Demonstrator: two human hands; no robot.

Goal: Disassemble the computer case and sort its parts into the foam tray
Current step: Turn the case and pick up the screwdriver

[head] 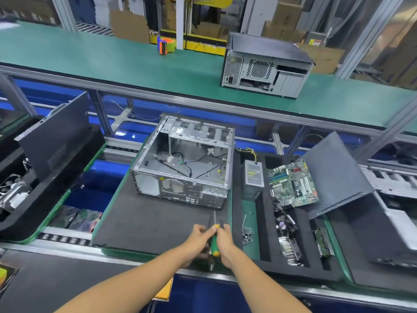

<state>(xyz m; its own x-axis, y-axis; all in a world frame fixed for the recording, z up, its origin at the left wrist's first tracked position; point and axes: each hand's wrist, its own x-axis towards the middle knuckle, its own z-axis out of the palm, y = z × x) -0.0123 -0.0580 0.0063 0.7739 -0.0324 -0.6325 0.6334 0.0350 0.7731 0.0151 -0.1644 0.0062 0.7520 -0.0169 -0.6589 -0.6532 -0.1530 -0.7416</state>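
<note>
Computer case [184, 163] is lying on its side on the dark foam mat [144, 220], open top facing up, side panel off, rear I/O face turned toward the person. Inside, only loose black cables [180, 160] are showing on the bare metal floor. Case is sitting just ahead of both hands, not touching them.

Left hand [199, 239] and right hand [225, 241] are meeting over the near edge of the mat, close together. Both are curling around a green-and-yellow-handled screwdriver [214, 241], shaft pointing up toward the case. Dark pliers-like handles are poking out between the hands too; can't tell which hand is gripping them.

Foam tray [264, 222] is sitting to the right of the case and the hands. Its slots are holding a power supply [254, 175] with yellow-black wires, a motherboard [293, 185] leaning tilted, a small pile of screws [247, 236] just right of the right hand, a heatsink-like part [290, 247] and a RAM stick [323, 241]. A dark side panel [334, 175] is leaning against the tray's far right.

A second, closed case [266, 66] is standing on the green upper shelf [112, 57], well apart. A tape dispenser [165, 45] is resting further left on that shelf.
</note>
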